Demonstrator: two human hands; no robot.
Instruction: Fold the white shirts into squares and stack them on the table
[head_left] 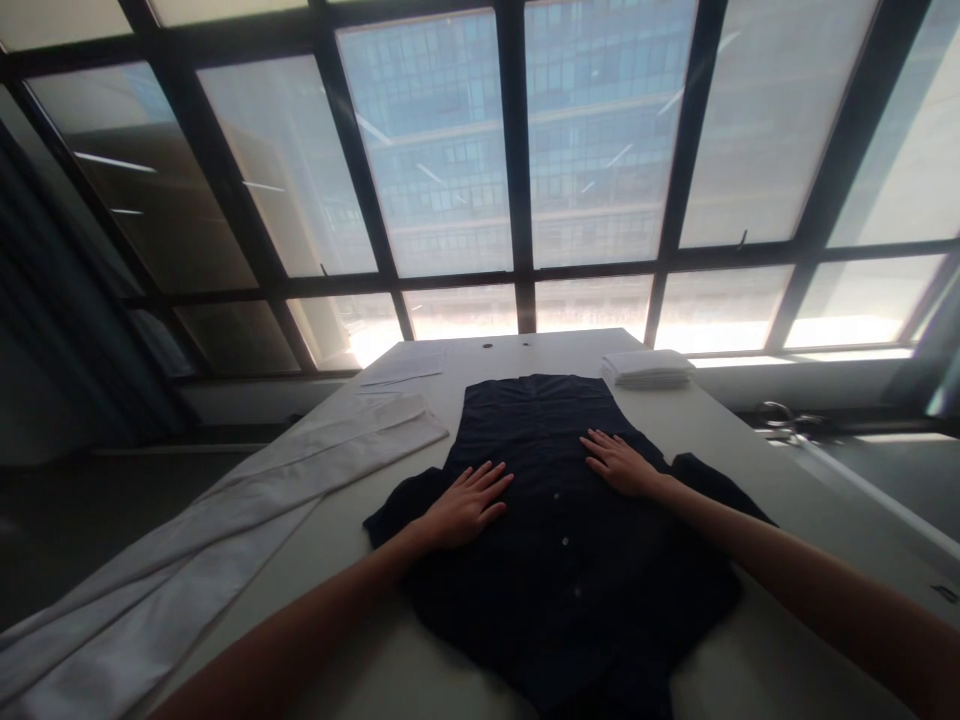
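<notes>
A dark navy button-up shirt [555,450] lies spread on the white table [352,545], its collar end towards me. Several small pale buttons run down its middle. My left hand [466,503] rests flat on the shirt's left part, fingers spread and pointing away from me. On the right part, my right hand [616,462] also presses flat with fingers apart. Nothing is gripped by either hand. Both sleeves stick out at the sides, the right one partly behind my right forearm.
White trousers or similar long white cloth [247,510] hang over the table's left side. Paper sheets [405,370] lie at the far left. A folded white cloth stack [649,368] sits at the far right. Large windows [435,150] stand beyond the table.
</notes>
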